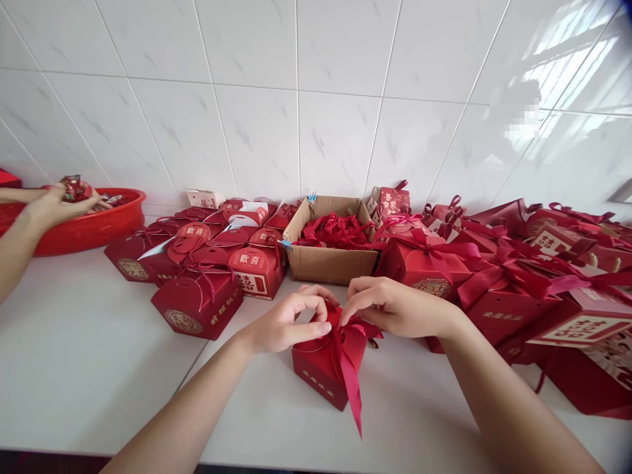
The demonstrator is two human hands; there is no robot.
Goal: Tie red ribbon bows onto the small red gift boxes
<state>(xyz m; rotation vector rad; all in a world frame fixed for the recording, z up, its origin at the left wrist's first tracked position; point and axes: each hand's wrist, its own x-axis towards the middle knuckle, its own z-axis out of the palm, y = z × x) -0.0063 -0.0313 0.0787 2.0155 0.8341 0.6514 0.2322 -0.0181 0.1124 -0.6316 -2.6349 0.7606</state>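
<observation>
A small red gift box [320, 372] stands on the white counter [89, 368] right in front of me. A red ribbon [351, 375] is tied across its top, and one tail hangs down the front. My left hand [286, 322] pinches the ribbon on the left side of the box top. From the other side, my right hand [390, 306] pinches the ribbon at the knot. Both hands rest on top of the box, fingers closed on the ribbon.
An open cardboard box [328, 263] full of red ribbons sits behind. Red gift boxes with cord handles [197, 303] are stacked at left, ribbon-tied ones [429, 260] at right. Another person's hand [54, 204] reaches into a red basin [99, 227] far left. A tiled wall stands behind.
</observation>
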